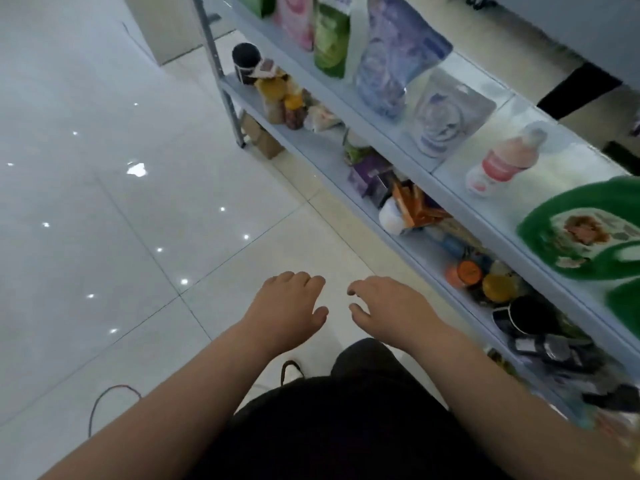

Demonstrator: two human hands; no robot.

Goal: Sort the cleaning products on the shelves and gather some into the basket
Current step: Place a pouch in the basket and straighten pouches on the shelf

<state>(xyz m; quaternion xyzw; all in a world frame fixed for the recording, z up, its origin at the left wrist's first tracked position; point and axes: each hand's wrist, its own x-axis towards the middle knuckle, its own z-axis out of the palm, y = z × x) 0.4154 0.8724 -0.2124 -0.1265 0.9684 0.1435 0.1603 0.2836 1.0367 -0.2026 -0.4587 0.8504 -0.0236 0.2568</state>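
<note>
Dark clothes (329, 427): closest to cam, bottom centre, w/ a shoe tip (291, 370) just past them on the floor tiles (104, 202).
Left hand (289, 303): palm down over the floor, fingers loosely curled, grasping nothing.
Right hand (388, 306): just beside the L one, not touching it; fingers relaxed & bent, nothing in them.
Upper shelf (571, 168): on my right. Pink pouch (294, 19), green pouch (330, 39) & purple pouch (394, 64) stand at the far end, then a clear pack (446, 116). A pink bottle (502, 161) lies on its side, and a green bag (581, 233) is nearest me.
Lower shelf (311, 147): crowded w/ jars, boxes, packets. Black-lidded jar (246, 60) at far end, orange-lidded jars (467, 271) nearer. Labels too blurred to read.
Basket: not in shot, so I can't say where it is or what's in it.
Progress: I'd judge early, or between picks. Neither hand carries a product, the bottle lies tipped, and the lower shelf looks mixed. Sorting & gathering both look mostly left to do.
</note>
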